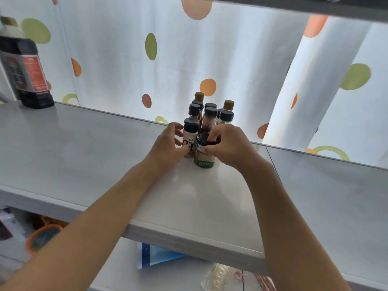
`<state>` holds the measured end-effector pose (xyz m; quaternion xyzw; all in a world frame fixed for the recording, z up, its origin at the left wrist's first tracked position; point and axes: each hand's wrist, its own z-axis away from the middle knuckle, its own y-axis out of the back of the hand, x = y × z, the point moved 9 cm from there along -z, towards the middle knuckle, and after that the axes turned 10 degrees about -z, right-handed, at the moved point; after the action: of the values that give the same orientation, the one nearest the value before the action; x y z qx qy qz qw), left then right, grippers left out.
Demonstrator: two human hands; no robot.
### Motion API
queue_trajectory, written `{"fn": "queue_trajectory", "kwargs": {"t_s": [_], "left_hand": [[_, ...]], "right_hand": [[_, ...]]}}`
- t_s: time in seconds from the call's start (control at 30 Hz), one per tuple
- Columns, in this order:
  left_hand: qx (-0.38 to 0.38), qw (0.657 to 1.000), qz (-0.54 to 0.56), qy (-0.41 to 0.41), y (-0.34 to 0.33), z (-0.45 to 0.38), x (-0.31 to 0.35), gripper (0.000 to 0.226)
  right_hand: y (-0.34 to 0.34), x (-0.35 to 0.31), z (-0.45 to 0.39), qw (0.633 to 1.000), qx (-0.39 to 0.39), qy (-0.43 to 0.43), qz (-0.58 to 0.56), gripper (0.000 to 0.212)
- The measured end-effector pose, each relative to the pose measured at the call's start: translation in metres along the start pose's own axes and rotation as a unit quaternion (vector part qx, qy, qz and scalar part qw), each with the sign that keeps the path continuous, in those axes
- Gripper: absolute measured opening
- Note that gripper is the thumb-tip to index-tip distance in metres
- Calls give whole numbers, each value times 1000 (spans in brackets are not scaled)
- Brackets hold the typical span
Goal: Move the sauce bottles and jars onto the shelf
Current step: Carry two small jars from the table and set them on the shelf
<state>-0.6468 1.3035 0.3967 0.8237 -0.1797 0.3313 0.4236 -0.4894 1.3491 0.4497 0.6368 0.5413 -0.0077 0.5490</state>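
Below the front edge of the pale grey laminate shelf (105, 156), on a lower level: an orange-rimmed round container (43, 238), a blue-and-white plastic pouch (155, 257) and a clear crinkled packet (218, 276).

Mid-shelf, toward its back edge: left hand (168, 143) with fingers curled round the small pale bottle with a black cap (190, 135). Right hand (228, 145) pinches the black lid of the squat jar with a green-and-white label (204, 156) from above. Both stand upright on the shelf, touching each other.

Just behind them: cluster of small dark-capped sauce bottles (210, 116), two with tan caps, packed tight.

Risks, as judgement:
- Pushing the front pair back could topple the narrow bottles like skittles.
- Back edge has no visible lip; a shoved bottle might drop behind, against the curtain.
- Lid-only grip: if the lid is loose, the jar could slip when lifted.
- Surface looks smooth and glossy, so bottles likely slide readily.

Far left back corner: large dark bottle with a red label (27, 74). Behind: backlit white curtain with green and orange spots (126, 59). Underside of another shelf overhead.
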Motion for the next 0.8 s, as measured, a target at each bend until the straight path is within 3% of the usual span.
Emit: {"fn": "queue_trajectory", "kwargs": {"t_s": [0.17, 0.4, 0.8], "left_hand": [[-14, 999, -28, -10, -8, -1, -4, 50], [-15, 998, -56, -19, -9, -4, -1, 33], [-18, 997, -67, -34, -20, -10, -7, 30]], "right_hand": [[1, 0, -2, 1000, 18, 2, 22, 19], [6, 5, -2, 998, 48, -10, 27, 17], [6, 11, 0, 995, 70, -63, -28, 24]]}}
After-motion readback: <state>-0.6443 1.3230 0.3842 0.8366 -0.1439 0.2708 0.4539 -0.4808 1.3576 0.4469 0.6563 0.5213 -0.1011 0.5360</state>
